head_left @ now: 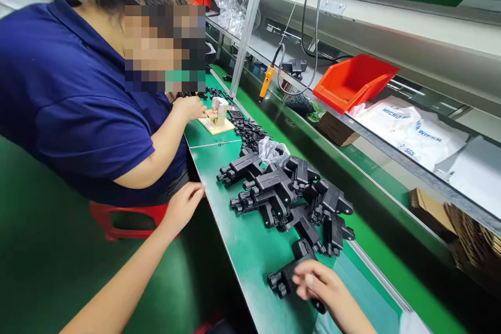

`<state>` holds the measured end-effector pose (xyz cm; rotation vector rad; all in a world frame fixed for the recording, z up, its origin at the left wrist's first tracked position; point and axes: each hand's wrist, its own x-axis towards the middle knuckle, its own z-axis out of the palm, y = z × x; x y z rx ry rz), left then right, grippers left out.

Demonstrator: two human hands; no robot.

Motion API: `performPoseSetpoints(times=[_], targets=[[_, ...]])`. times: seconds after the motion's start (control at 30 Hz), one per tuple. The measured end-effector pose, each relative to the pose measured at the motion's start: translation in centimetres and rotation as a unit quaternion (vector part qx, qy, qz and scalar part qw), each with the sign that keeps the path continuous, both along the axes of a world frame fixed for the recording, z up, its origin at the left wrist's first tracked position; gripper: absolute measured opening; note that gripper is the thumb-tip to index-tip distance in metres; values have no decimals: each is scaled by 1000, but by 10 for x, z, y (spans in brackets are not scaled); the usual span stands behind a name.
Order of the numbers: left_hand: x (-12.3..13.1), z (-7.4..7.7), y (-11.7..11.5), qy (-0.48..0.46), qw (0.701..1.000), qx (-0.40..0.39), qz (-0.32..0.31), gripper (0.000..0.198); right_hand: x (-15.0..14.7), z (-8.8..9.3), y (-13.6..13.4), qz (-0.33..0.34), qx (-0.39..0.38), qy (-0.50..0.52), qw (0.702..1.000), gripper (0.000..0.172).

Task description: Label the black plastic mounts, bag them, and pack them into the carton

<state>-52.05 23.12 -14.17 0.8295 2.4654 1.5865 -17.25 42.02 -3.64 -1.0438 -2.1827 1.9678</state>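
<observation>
My right hand [315, 283] is at a black plastic part [287, 276] near the front of the green table, its fingers bent over the part's side; whether they grip it is unclear. Beyond it lies a pile of similar black parts [274, 182], some with pale lettering and round knobs. My left hand [186, 203] rests by the table's left edge, fingers curled together, and nothing shows in them. A crumpled clear plastic bag [273, 151] touches the far end of the pile.
A person in a blue shirt [78, 99] sits at the left, hands near a pale fixture [219, 115]. Small black pieces [252, 133] lie beyond the pile. Above right, a shelf [391, 151] holds a red bin [354, 83] and white packets [410, 125]. An orange tool [267, 82] hangs there.
</observation>
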Motion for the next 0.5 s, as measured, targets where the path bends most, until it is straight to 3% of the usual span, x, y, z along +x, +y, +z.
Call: performPoseSetpoints(times=[0.07,0.13,0.2,0.27,0.37,0.43,0.5], targets=[[-31,27,36,-23,997,10,-71,51,-43,-11,-7,27,-71,11,997,52],[-53,52,75,-68,986,-5,-153,56,-77,-26,-16,9,-97,21,995,58],[-57,71,103,-71,974,-14,-216,57,-94,-38,-21,-16,-108,42,993,58],[-49,79,116,-56,962,-16,-265,57,-97,-39,-19,-1,-100,56,993,47],[-43,69,118,-85,958,-8,-274,49,-83,-14,-3,44,-54,87,994,26],[-51,56,116,-98,963,-11,-249,35,-68,20,15,46,-7,127,991,23],[-62,47,112,-52,974,-1,-223,30,-50,64,40,32,44,174,983,30]])
